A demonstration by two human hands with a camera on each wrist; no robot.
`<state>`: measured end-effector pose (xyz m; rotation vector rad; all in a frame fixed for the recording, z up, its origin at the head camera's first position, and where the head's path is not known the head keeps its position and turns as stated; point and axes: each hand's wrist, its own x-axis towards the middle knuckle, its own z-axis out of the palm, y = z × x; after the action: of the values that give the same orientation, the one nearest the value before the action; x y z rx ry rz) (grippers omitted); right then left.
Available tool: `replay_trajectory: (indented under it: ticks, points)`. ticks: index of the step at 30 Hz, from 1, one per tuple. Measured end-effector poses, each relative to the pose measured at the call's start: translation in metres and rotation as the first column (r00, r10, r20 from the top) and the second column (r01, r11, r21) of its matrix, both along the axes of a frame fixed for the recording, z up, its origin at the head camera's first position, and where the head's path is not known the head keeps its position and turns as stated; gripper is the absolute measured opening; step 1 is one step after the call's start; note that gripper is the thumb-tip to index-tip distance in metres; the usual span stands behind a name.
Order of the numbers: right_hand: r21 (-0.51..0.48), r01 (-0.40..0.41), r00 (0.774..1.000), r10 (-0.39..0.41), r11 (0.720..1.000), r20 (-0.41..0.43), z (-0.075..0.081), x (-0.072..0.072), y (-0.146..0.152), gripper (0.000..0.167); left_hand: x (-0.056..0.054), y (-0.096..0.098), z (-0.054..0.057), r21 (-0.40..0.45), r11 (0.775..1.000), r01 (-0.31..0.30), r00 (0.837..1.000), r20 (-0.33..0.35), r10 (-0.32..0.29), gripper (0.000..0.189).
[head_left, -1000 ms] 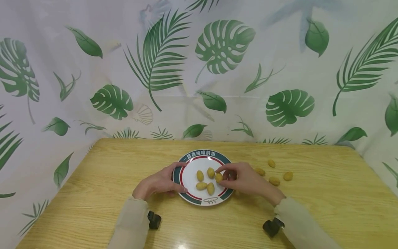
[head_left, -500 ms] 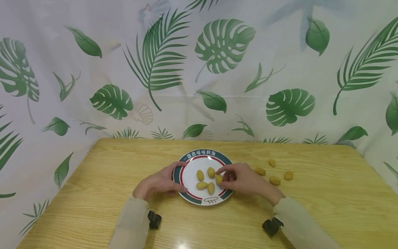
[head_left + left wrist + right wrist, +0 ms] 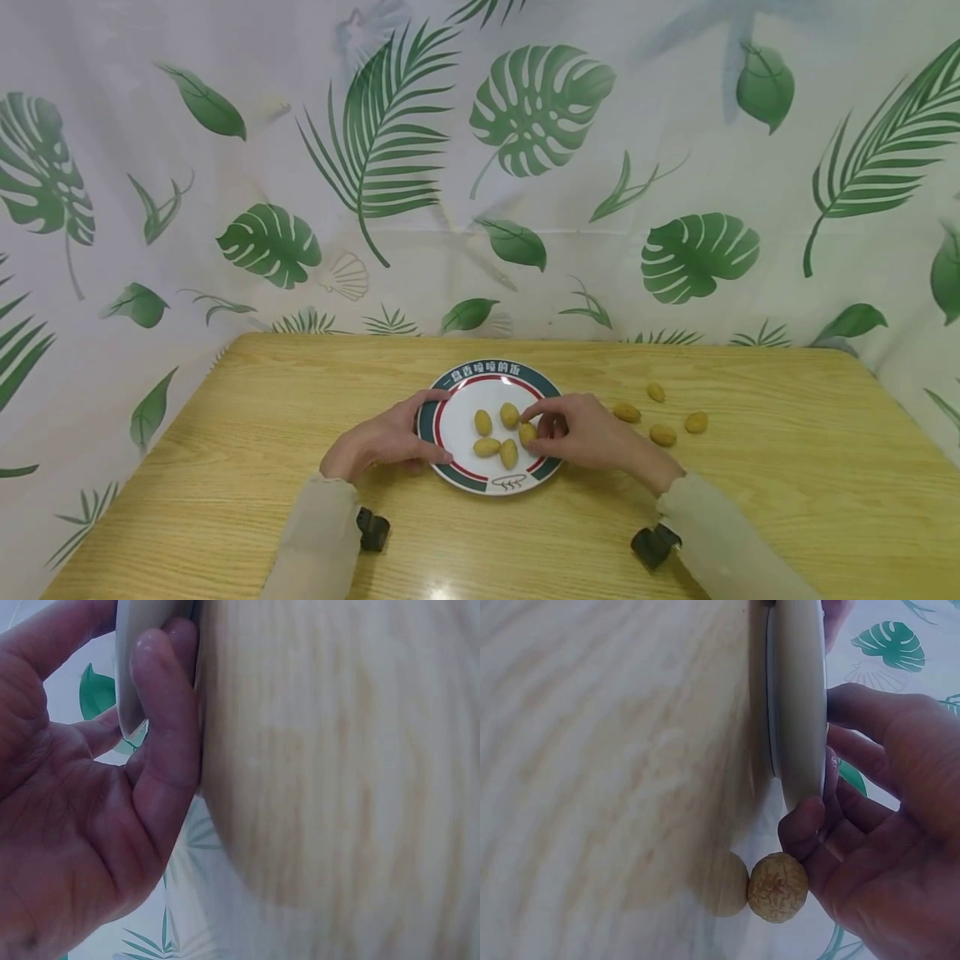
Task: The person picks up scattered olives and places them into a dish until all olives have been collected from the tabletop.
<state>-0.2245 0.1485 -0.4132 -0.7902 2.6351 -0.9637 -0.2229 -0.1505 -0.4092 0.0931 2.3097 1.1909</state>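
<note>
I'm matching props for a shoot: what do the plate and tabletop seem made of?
The plate looks like glazed ceramic, possibly melamine: smooth, white, glossy, with a bright highlight towards its far rim. The tabletop looks like wood or wood-grain laminate, mildly glossy: streaked grain and a glare spot show.

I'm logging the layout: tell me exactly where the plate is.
In the head view, the plate sits on the table between the left hand, gripping its left rim, and the right hand at its right edge.

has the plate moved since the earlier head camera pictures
No, in the head view the plate shows no visible shift in any direction against the back edge of the table.
</note>
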Motion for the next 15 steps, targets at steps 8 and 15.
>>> replay_trajectory:
  ticks: [8,15]
  points:
    - [-0.033,0.013,1.0,-0.013,0.999,-0.011,0.003,0.002,0.003,0.03,0.0,0.0,0.001,-0.013,1.0,0.004,1.0,-0.006,-0.004,0.089]
    - [-0.082,0.031,0.999,-0.032,0.996,-0.008,0.006,0.006,0.012,0.032,0.001,0.0,0.0,-0.013,1.0,0.001,1.0,-0.002,-0.001,0.09]
